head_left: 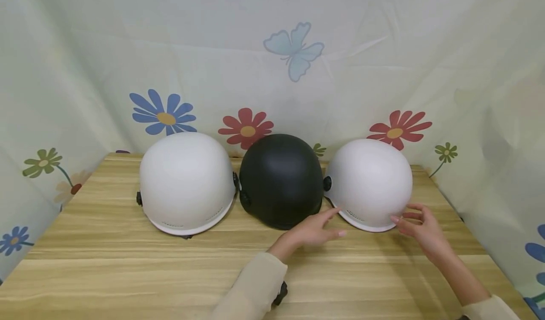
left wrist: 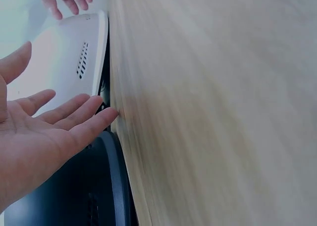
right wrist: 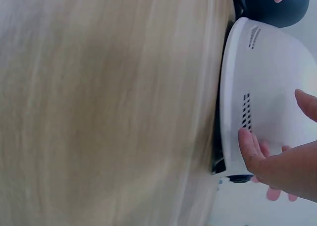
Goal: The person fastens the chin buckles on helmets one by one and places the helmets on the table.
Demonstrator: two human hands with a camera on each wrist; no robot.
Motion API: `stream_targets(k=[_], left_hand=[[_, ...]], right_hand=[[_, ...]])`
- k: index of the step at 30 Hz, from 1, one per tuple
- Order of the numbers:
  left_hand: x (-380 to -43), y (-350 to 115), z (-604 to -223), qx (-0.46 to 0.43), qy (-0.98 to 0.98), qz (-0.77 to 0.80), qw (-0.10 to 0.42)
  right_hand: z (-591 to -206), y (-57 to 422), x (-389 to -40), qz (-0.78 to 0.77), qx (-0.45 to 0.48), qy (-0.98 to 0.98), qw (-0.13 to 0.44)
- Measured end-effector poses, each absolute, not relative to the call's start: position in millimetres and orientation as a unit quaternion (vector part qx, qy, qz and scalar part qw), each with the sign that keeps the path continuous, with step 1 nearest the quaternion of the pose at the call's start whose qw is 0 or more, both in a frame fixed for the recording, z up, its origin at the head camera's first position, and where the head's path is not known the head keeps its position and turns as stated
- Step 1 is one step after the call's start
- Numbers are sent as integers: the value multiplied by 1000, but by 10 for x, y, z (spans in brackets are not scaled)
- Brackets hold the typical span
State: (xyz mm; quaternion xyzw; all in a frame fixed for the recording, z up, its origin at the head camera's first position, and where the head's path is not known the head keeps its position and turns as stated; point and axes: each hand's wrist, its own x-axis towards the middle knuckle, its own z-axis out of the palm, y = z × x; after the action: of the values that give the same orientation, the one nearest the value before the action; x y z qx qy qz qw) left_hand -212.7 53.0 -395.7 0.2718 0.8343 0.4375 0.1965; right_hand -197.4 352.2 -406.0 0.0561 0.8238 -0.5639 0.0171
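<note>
Three helmets stand in a row on the wooden table: a white helmet (head_left: 185, 183) at left, a black helmet (head_left: 281, 180) in the middle and another white helmet (head_left: 370, 183) at right. My left hand (head_left: 317, 230) hovers in front of the gap between the black helmet and the right one, fingers spread. In the left wrist view its palm shows with nothing held. At the right white helmet's lower right side is my right hand (head_left: 426, 230), fingers loosely bent round the edge; whether they touch the shell I cannot tell. Vent holes (right wrist: 246, 109) show near the helmet's rim.
The wooden table (head_left: 127, 272) extends in front of the helmets. Behind and beside them hangs a pale curtain (head_left: 213, 64) printed with flowers and a butterfly. Round black fittings (head_left: 327, 183) stick out from the helmets' sides, and neighbouring helmets stand very close together.
</note>
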Motion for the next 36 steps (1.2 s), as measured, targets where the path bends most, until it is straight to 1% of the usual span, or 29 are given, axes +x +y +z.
stream_targets(k=[2,6,11,18,28,36], left_hand=[[-2121,504,-3950,275,835,434,198],[-2107,449,-3938,276,837,424,208],[-2092,382,-3933,284,837,415,213],[-2060,283,-3900,295,839,401,221],[-2057,54,-3819,310,851,353,235],[-2090,-182,-3713,307,859,326,247]], right_hand=[[-4032,3493,-1954,-571,35,820,6],[-3816,3300,-1844,-558,-12,829,8],[-3665,3105,-1767,-540,-58,839,39],[-3679,2975,-1784,-541,-121,830,68],[-3717,2892,-1827,-537,-152,825,85],[-3715,2895,-1839,-530,-146,830,96]])
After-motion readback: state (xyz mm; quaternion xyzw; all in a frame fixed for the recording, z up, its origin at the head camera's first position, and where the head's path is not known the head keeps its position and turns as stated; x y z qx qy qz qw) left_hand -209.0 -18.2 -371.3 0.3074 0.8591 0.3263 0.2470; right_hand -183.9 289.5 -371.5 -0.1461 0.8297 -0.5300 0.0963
